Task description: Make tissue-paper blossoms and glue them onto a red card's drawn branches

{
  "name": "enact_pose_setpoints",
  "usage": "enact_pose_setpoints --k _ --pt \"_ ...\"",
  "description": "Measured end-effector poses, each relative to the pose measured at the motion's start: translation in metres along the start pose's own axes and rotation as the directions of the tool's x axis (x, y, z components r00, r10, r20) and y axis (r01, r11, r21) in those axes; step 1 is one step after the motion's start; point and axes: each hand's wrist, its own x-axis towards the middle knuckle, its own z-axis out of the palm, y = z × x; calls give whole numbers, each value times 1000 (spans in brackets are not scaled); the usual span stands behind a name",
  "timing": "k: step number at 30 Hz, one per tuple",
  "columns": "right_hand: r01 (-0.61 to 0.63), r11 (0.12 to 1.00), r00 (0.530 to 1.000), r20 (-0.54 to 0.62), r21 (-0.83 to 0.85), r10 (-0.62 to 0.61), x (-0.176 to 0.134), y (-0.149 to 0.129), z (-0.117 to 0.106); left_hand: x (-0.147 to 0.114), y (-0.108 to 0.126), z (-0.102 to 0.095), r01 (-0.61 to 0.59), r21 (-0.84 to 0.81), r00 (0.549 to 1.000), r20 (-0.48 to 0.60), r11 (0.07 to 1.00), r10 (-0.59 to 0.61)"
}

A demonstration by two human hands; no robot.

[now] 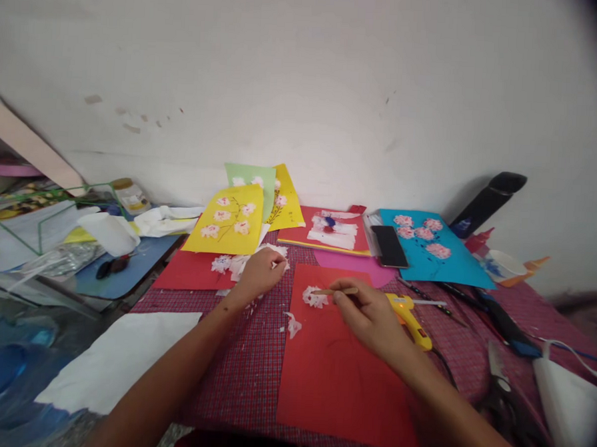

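Note:
My right hand [361, 310] pinches a thin wooden stick [347, 292]. The stick's tip rests at a crumpled white tissue flower [315, 296] on a red sheet of paper [343, 379]. Below that flower, a loose scrap of tissue [294, 326] lies at the sheet's left edge. My left hand [263, 270] is closed with curled fingers over torn white tissue [277, 250], left of the sheet; whatever is between the fingertips is hidden. A small tissue flower [221, 264] lies just left of this hand, on another red sheet [186, 274].
Yellow card [209, 209] and blue card [456, 272] bear pink-white tissue flowers. Right of my right hand lie a yellow glue gun [411, 323], a phone [390, 246] and scissors [503, 387]. A white sheet [121, 357] overhangs the left side. The wall stands behind the table.

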Motion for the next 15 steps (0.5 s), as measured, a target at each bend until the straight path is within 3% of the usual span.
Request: enact_pose_setpoints --k 3,7,11,15 --pt "-12 999 1000 -7 47 12 1 1 0 -6 -4 -7 168 -293 985 11 941 -173" --pt "-47 988 999 -16 147 50 3 3 4 -17 -4 -10 298 -590 951 115 750 -287" --pt "-68 978 997 -7 199 71 4 0 6 -22 3 -13 323 -620 940 120 715 -321" --pt "-90 970 995 -9 226 94 2 -3 5 -26 8 -22 233 -439 971 56 868 -232"
